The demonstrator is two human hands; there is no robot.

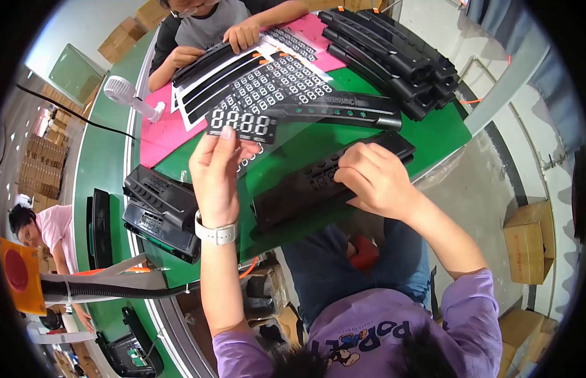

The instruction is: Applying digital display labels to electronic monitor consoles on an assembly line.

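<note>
The left hand (218,160) is raised above the green surface (443,120). Its grip is narrow, pinching a black rectangular display label with white segmented digit shapes (245,126) between thumb and fingers. The label is located left of centre, with its printed face visible. A white wristwatch (217,235) encircles the left wrist.

The right hand (376,179) is positioned over the right part of a long black plastic housing (290,198). Its grip is narrow, the fingers drawn together at the digit-marked panel of the housing; whether they hold a small part cannot be told. The housing lies on the near side of the surface, directly in front of the person.

Beyond the housing lies a long black strip-shaped part with green inserts (334,112). A stack of elongated black plastic housings (390,60) occupies the far right. Two shorter-looking black plastic units (159,211) lie at the left, one partly overlapping the other.

On the far side, black sheets of white digit patterns (280,82) lie near a pink mat (163,135). A small white fan (121,91) stands at the far left. A co-worker in a grey and black shirt (208,26) places both hands on a long black curved part (204,66).
</note>
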